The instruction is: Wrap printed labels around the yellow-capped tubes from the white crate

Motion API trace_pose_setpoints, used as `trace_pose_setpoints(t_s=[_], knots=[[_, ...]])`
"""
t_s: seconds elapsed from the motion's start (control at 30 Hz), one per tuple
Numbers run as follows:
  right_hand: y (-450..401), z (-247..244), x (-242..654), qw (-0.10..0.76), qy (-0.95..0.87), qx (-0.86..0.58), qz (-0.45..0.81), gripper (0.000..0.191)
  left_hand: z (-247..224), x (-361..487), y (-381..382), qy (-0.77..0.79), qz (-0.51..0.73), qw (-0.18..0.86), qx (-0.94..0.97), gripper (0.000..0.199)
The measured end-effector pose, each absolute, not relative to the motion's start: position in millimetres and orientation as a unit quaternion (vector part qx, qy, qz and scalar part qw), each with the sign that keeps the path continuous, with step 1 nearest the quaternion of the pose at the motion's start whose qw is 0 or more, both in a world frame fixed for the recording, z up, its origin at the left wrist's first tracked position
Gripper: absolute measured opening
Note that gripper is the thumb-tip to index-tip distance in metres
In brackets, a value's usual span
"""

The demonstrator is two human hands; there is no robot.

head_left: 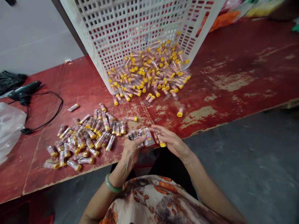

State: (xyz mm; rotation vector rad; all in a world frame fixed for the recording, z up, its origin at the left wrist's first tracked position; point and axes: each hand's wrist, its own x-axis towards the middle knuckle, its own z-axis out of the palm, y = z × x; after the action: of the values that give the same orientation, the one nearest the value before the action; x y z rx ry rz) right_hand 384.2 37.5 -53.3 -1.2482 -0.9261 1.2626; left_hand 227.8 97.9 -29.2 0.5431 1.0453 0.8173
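My left hand [132, 147] is closed on a fan of small printed labels [137, 134], with the thumb pressed on top. Close beside it, my right hand [173, 141] curls round a small clear tube with a yellow cap [163, 144]; its fingertips reach the edge of the labels, and most of the tube is hidden by the fingers. To the left lies a pile of tubes [91, 133] with printed wrapping and yellow caps. A heap of clear yellow-capped tubes [149, 70] spills from a tipped white plastic basket [100, 40].
A black heat gun [25, 90] with a looped cable lies on the worn red table [233, 74] at the left, near a translucent plastic bag [10, 127]. One loose tube [180, 111] is near the front edge. Colourful bags [221, 20] lie behind the basket.
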Motion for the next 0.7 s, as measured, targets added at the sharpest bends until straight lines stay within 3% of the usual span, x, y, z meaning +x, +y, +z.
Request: trace_pose_setpoints(t_s=[0.07, 0.17, 0.23, 0.3, 0.4, 0.47, 0.7], knots=[[22, -59, 402, 0.563, -0.384, -0.573, 0.456, 0.040, -31, 230, 98, 0.453, 0.398, 0.758, 0.249, 0.042], [8, -75, 438, 0.613, -0.310, -0.690, 0.228, 0.041, -34, 232, 98, 0.436, 0.396, 0.771, 0.243, 0.039], [13, -85, 464, 0.585, -0.259, -0.765, 0.074, 0.040, -35, 233, 98, 0.442, 0.388, 0.774, 0.233, 0.040], [30, -89, 488, 0.494, -0.255, -0.831, -0.019, 0.041, -36, 234, 97, 0.448, 0.388, 0.774, 0.225, 0.041], [62, -85, 508, 0.334, -0.280, -0.899, -0.026, 0.036, -35, 232, 96, 0.448, 0.399, 0.770, 0.218, 0.040], [81, -79, 508, 0.281, -0.286, -0.916, -0.018, 0.030, -32, 228, 98, 0.447, 0.405, 0.769, 0.211, 0.039], [172, -64, 447, 0.370, -0.557, -0.743, 0.025, 0.028, -21, 214, 108, 0.474, 0.435, 0.746, 0.171, 0.039]])
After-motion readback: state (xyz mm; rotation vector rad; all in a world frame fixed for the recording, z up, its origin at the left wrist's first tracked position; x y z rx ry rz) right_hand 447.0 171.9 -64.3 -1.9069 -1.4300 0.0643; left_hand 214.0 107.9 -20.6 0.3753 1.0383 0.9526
